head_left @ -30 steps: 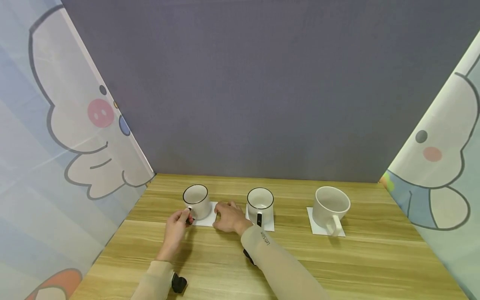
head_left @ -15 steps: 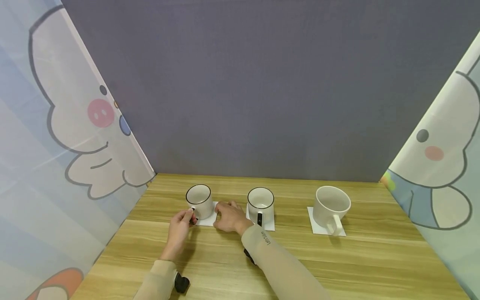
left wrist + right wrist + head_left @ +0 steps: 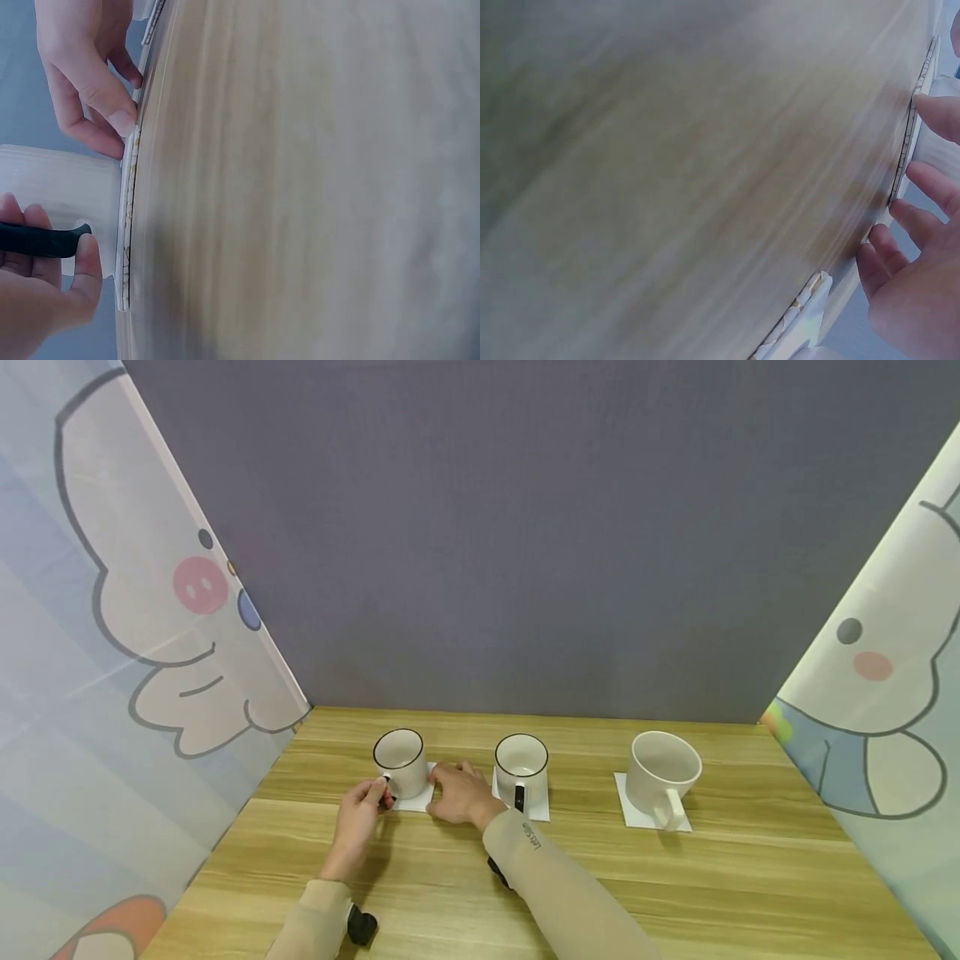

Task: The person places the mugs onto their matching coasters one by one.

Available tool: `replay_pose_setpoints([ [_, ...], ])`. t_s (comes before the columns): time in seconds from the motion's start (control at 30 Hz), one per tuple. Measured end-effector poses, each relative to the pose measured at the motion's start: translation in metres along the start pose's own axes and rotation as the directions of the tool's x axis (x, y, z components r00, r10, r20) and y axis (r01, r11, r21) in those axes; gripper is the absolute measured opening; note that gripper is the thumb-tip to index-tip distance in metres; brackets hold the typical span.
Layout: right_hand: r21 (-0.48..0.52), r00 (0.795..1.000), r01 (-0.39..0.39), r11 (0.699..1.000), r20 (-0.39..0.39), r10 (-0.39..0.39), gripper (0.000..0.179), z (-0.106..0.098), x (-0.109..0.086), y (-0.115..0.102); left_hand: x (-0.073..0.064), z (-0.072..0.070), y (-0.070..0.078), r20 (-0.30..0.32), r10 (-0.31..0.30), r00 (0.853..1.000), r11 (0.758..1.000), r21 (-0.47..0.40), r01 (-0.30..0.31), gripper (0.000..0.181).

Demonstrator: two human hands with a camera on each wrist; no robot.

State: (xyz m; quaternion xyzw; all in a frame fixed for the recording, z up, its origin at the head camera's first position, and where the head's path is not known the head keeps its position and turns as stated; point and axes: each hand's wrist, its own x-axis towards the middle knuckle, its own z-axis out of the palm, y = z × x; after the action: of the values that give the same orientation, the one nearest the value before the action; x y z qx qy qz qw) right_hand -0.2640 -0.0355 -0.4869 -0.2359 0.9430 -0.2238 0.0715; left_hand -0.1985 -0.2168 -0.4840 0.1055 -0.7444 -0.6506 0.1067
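Note:
My left hand [image 3: 356, 822] pinches the black handle [image 3: 45, 240] of a white mug [image 3: 405, 775] with a dark rim. This mug stands upright on a thin white square coaster [image 3: 417, 805] at the left of the row. At the coaster's right side, my right hand [image 3: 459, 795] holds its edge between thumb and bent fingers. The left wrist view gives the thumb at the coaster's edge [image 3: 126, 247]; in the right wrist view several fingertips [image 3: 900, 208] touch or nearly touch that edge. The head view hides part of the left mug's handle behind the fingers.
A matching dark-rimmed mug [image 3: 521, 766] sits on its own coaster [image 3: 538, 812], just right of my right hand and close to my forearm. Farther right, a wider cream mug [image 3: 660, 768] stands on a third coaster [image 3: 634, 816]. A grey panel [image 3: 480, 543] rises behind the wooden table [image 3: 750, 860].
The left mug has slid slightly right, farther onto its coaster, with my left hand moving along on its handle. My right hand has stayed at the coaster's edge.

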Motion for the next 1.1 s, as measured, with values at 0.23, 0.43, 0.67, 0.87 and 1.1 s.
replay_pose_setpoints([
  [0.23,-0.034,0.999,0.037,0.999,0.026,-0.036,0.042,-0.004,-0.002,0.002,0.000,0.000,0.002,0.021,-0.021,1.000,0.999,-0.029,0.022,0.034],
  [0.43,-0.088,0.995,0.099,0.991,0.007,-0.098,0.038,-0.010,-0.002,0.004,-0.002,0.001,0.004,0.029,-0.027,0.999,0.999,-0.044,0.028,0.035],
  [0.67,-0.076,0.990,0.131,0.988,-0.045,-0.135,0.030,-0.021,-0.006,-0.004,-0.001,-0.002,0.006,0.039,-0.055,0.998,0.997,-0.048,0.057,0.035],
  [0.87,-0.082,0.989,0.133,0.988,-0.061,-0.138,0.025,-0.035,-0.017,-0.014,-0.001,-0.004,0.009,0.072,-0.088,0.994,0.995,-0.031,0.090,0.035],
  [1.1,-0.014,0.985,0.142,0.990,-0.093,-0.143,0.015,-0.052,-0.040,-0.019,-0.002,-0.009,0.011,0.109,-0.097,0.989,0.995,-0.004,0.098,0.035],
])
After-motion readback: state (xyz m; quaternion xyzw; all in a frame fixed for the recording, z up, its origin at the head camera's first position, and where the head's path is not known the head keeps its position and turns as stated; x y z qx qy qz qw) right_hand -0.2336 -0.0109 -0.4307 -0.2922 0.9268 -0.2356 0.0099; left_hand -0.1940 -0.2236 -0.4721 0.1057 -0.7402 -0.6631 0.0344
